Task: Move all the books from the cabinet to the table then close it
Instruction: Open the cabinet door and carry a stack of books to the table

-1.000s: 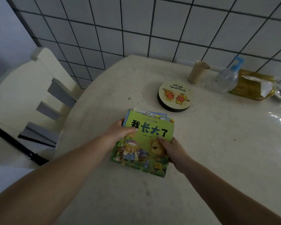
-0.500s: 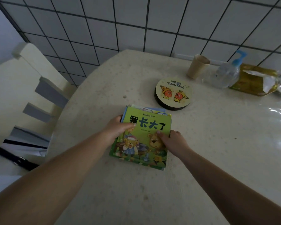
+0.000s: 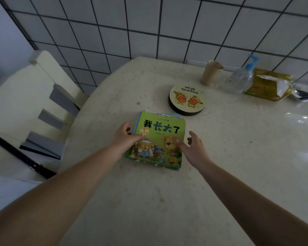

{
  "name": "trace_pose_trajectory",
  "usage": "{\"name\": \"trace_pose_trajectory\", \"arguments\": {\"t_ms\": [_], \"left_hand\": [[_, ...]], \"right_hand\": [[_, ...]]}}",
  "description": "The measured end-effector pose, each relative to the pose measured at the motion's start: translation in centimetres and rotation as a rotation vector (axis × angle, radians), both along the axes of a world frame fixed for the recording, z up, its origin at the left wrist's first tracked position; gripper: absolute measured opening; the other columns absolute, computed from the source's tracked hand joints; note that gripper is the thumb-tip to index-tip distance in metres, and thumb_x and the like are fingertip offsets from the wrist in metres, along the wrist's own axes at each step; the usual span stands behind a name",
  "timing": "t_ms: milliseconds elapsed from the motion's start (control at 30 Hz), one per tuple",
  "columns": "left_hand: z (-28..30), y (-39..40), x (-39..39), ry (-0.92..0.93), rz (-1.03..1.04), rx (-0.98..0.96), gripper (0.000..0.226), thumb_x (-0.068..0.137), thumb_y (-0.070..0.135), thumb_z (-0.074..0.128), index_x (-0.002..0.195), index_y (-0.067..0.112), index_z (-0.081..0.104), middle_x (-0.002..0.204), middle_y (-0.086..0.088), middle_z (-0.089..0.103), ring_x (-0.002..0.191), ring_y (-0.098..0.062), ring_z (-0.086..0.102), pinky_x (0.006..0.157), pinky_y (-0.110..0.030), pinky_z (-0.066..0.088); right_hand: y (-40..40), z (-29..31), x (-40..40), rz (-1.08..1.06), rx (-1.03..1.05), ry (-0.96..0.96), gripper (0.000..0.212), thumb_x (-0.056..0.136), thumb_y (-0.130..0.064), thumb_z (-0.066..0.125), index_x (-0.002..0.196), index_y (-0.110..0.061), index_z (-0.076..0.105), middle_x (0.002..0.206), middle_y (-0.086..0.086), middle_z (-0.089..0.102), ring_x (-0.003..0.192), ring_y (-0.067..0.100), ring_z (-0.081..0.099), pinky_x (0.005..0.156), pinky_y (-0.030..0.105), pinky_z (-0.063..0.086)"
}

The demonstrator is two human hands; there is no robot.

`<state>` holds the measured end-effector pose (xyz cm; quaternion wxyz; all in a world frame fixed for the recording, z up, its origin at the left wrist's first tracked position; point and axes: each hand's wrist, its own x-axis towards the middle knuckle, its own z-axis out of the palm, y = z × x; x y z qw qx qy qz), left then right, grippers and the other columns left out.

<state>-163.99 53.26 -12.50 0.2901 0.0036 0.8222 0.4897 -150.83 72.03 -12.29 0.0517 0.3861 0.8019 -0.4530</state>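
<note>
A small stack of picture books [image 3: 158, 134] lies flat on the cream table [image 3: 220, 166]; the top one has a green cover with cartoon bears, and blue edges of others show beneath it. My left hand [image 3: 125, 137] rests at the stack's left edge with its fingers spread and the thumb on the cover. My right hand [image 3: 192, 148] is at the stack's right edge, fingers apart, fingertips touching the cover. Neither hand grips the books. The cabinet is out of view.
A round stack of coasters with orange cartoon figures [image 3: 188, 99] sits just beyond the books. Along the tiled wall stand a paper cup [image 3: 211, 72], a clear pump bottle [image 3: 242, 79] and a yellow packet [image 3: 268, 87]. A cream chair [image 3: 30, 96] stands left of the table.
The books have been set down flat on the table. Both hands have loosened their hold, and the fingers have opened at the stack's sides.
</note>
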Motion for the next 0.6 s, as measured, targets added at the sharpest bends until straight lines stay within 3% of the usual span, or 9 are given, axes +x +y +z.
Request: {"name": "trace_pose_trajectory", "arguments": {"t_ms": [167,300,400,533,600], "left_hand": [[1.5,-2.6,2.7,0.074,-0.012,0.037,0.073,0.079,0.013,0.074,0.142,0.011,0.036,0.139,-0.013,0.047,0.121,-0.026,0.050,0.100,-0.041,0.045],[1.9,-4.4,5.5,0.086,0.000,0.115,0.059,0.082,0.004,0.069,0.135,0.004,0.043,0.126,-0.012,0.054,0.098,-0.017,0.056,0.082,-0.029,0.045],[1.6,-5.9,7.7,0.077,0.026,0.169,0.047,0.081,-0.001,0.067,0.125,0.002,0.051,0.116,-0.014,0.059,0.078,-0.006,0.055,0.063,-0.016,0.045],[0.8,-8.7,10.9,-0.007,0.025,0.199,0.042,0.083,0.006,0.068,0.122,0.007,0.055,0.107,-0.006,0.061,0.075,-0.004,0.056,0.056,-0.014,0.045],[0.7,-9.8,12.5,-0.041,0.022,0.214,0.042,0.085,0.007,0.067,0.124,0.010,0.054,0.109,-0.003,0.062,0.082,-0.007,0.059,0.061,-0.012,0.046]], "right_hand": [[-3.0,1.4,3.0,-0.016,0.075,0.132,0.066,0.090,-0.033,0.057,0.146,-0.015,0.026,0.144,0.008,0.041,0.131,0.022,0.042,0.104,0.040,0.039],[-6.3,1.6,5.5,0.035,0.070,0.170,0.057,0.087,-0.027,0.061,0.139,-0.017,0.040,0.133,0.007,0.049,0.123,0.024,0.050,0.102,0.042,0.042],[-8.7,1.6,7.3,0.064,0.068,0.158,0.056,0.087,-0.027,0.060,0.138,-0.014,0.041,0.133,0.008,0.048,0.122,0.022,0.051,0.102,0.039,0.042],[-11.6,1.5,9.2,0.093,0.042,0.159,0.051,0.089,-0.026,0.060,0.136,-0.014,0.044,0.135,0.006,0.050,0.118,0.016,0.053,0.094,0.026,0.040],[-12.6,1.5,10.0,0.098,0.022,0.147,0.050,0.089,-0.027,0.059,0.135,-0.016,0.045,0.136,0.004,0.050,0.118,0.014,0.053,0.093,0.025,0.039]]}}
